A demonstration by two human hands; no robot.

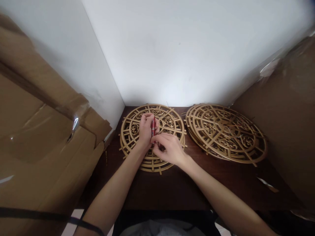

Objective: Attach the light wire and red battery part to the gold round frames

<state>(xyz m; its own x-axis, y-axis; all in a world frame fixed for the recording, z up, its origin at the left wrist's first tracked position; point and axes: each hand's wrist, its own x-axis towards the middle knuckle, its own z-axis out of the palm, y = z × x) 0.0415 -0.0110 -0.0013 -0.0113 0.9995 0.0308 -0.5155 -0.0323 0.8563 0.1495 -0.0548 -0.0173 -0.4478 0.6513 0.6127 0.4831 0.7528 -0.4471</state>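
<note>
My left hand [147, 128] is closed around a slim red tube [153, 127] with light markings; its exact kind is not clear. The tube points roughly away from me, above the near stack of round gold openwork panels [152, 166]. At the tube's lower end, my right hand [169, 147] has its thumb and fingers drawn together in a pinch. The fingers partly hide that end. Scrollwork and concentric rings fill the panels below both hands.
To the right lies a second stack of gold panels [228, 154], slightly fanned. Cardboard stands at the left [44, 137] and right [283, 108] of the dark wooden table [167, 190]. A white wall [172, 59] rises behind. A small blade-like piece [267, 184] lies at the right.
</note>
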